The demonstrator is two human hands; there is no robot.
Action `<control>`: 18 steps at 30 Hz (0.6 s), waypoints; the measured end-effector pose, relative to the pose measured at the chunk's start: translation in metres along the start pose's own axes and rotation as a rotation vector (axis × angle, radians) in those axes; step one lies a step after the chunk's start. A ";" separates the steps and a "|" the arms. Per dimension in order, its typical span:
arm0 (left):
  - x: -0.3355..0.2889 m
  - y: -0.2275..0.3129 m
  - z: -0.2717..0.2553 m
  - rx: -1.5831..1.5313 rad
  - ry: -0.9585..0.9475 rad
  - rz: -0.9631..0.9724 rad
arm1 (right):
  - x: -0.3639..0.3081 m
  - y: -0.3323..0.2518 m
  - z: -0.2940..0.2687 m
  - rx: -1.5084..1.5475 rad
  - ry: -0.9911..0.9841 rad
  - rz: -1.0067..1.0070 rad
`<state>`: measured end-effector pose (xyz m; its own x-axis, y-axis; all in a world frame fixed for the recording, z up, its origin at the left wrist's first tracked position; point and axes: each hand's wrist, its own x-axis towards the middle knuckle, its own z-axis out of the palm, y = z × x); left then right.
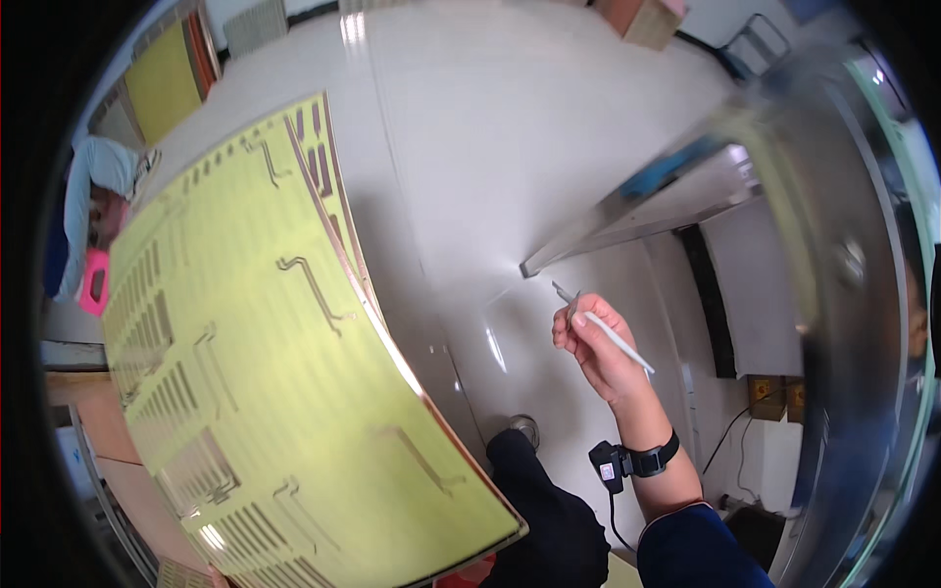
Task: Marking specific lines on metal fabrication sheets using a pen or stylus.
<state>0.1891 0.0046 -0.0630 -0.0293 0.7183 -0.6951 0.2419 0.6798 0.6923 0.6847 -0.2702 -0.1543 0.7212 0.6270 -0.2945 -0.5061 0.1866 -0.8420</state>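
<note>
A large yellow-green circuit board panel (363, 470) with rows of slots and thin bent traces stands tilted at the left, its long copper-coloured edge toward the middle. Behind its far edge shows a second slotted sheet (321, 157). Of my left hand (217, 578) only a bit of finger appears at the panel's lower left edge, gripping it; the rest is hidden. My right hand (600, 348) is raised over the floor, apart from the panel, closed around a slim white-handled tool (622, 345) with a metal tip pointing away from me. The tip's exact shape is too small to tell.
At the right runs a metal-framed bench (784, 225), its leg reaching the white floor (461, 118). A person in a light blue sleeve (103, 162) is at the far left, near a pink-handled object (95, 282). Yellow panels (167, 78) lean behind; a carton (642, 20) stands far off.
</note>
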 end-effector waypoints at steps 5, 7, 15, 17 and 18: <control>-0.001 -0.028 -0.009 0.091 -0.149 0.126 | -0.106 -0.057 0.045 -0.307 0.123 -0.281; -0.016 -0.026 -0.014 -0.027 -0.171 0.152 | -0.139 -0.084 0.067 -0.587 0.200 -0.498; 0.012 -0.024 -0.045 -0.121 -0.303 0.344 | -0.216 -0.227 0.150 -1.549 0.751 -1.274; -0.001 -0.020 -0.037 -0.165 -0.182 0.293 | -0.216 -0.253 0.129 -1.603 0.807 -1.330; 0.001 -0.018 -0.032 -0.196 -0.297 0.273 | -0.195 -0.274 0.072 -1.380 0.770 -1.435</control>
<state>0.1532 -0.0026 -0.0698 0.2968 0.8211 -0.4875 0.0126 0.5071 0.8618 0.6486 -0.3891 0.1664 0.3745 0.1680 0.9119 0.7556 -0.6253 -0.1951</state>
